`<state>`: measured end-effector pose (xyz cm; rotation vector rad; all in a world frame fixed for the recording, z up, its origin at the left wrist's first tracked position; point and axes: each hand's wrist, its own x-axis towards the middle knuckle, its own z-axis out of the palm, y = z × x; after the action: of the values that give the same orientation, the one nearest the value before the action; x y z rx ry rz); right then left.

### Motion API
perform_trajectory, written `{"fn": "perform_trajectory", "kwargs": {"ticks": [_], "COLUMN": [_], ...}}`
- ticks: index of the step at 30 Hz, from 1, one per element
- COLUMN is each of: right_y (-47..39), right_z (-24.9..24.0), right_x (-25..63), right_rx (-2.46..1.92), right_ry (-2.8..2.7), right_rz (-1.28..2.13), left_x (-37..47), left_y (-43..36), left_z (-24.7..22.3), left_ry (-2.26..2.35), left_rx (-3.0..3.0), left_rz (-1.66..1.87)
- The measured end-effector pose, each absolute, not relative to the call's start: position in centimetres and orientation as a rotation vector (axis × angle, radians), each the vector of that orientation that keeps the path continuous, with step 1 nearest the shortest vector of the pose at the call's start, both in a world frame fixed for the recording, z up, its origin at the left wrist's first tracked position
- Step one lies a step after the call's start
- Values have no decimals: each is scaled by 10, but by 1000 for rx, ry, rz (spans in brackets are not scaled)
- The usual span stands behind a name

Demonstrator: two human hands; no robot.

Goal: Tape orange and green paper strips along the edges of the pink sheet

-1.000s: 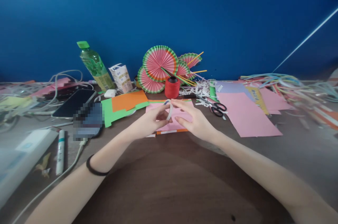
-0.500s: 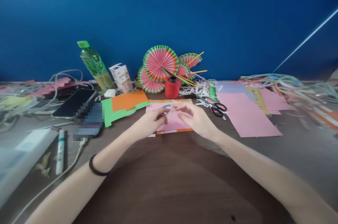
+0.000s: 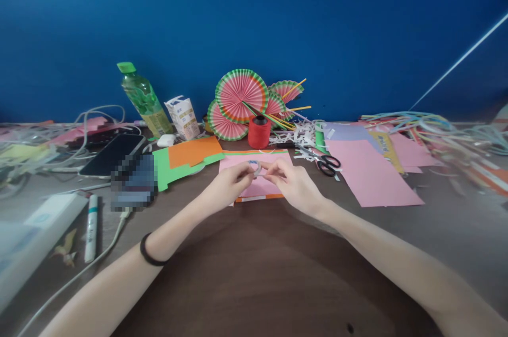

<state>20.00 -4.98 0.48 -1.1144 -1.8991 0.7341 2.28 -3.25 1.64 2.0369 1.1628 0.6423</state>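
Note:
My left hand [image 3: 233, 181] pinches a small ring-shaped roll of tape [image 3: 257, 169], pale with blue print inside. Closed fingers of my right hand [image 3: 289, 177] meet the roll's right edge; whether a loose tape end is between them is too small to see. Beneath both hands lies a pink sheet of paper [image 3: 265, 187] with orange and green strips along its edges. A red spool of thread [image 3: 259, 132] stands just beyond it. To the right rest black-handled scissors [image 3: 327, 164].
Pleated paper fans [image 3: 241, 94] lean at the back by paper shreds [image 3: 304, 136]. Pink paper [image 3: 373, 173] lies right. On the left are orange paper [image 3: 192, 151], a carton [image 3: 182, 117], a green bottle [image 3: 145, 99], a phone [image 3: 113, 154], a marker [image 3: 91, 228] and cables.
My right hand has moved slightly left, its fingers going from spread to closed at the roll of tape. My left hand keeps the roll, now turned a little.

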Motion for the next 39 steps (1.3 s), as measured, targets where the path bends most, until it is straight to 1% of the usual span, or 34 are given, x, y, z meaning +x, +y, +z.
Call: {"fn": "perform_trajectory", "kwargs": {"ticks": [5, 9, 13, 16, 18, 21, 23, 25, 29, 33, 39], "right_y": [-48, -45, -41, -37, -33, -28, -25, -23, -22, -22, -19], "right_z": [2, 2, 6, 10, 12, 14, 15, 16, 19, 19, 12], "right_x": [203, 205, 207, 211, 215, 226, 235, 244, 254, 253, 252], "right_rx": [-1117, -1107, -975, -980, -1068, -1219, -1297, -1350, -1395, -1340, -1267], "right_ry": [-1958, -1935, -1852, -1854, -1898, -2050, -2215, -2367, -2555, -2658, -2578], "right_rz": [749, 842, 1043, 1092, 1055, 1016, 1053, 1051, 964, 1102, 1280], "left_x": [23, 20, 12, 8, 8, 8, 7, 6, 6, 8, 13], "left_y": [-31, -29, -22, -18, -16, -16, -16, -17, -19, -18, -19], "left_z": [16, 15, 18, 18, 14, 6, 1, -3, -6, -8, -10], "left_ry": [1108, 1116, 1243, 1388, 1487, 1551, 1546, 1536, 1554, 1471, 1143], "left_rx": [2034, 2041, 2110, 2255, 2452, 2716, 2772, 2791, 2832, 2783, 2593], "left_rz": [658, 647, 667, 685, 621, 386, 239, 194, 297, 391, 456]}}
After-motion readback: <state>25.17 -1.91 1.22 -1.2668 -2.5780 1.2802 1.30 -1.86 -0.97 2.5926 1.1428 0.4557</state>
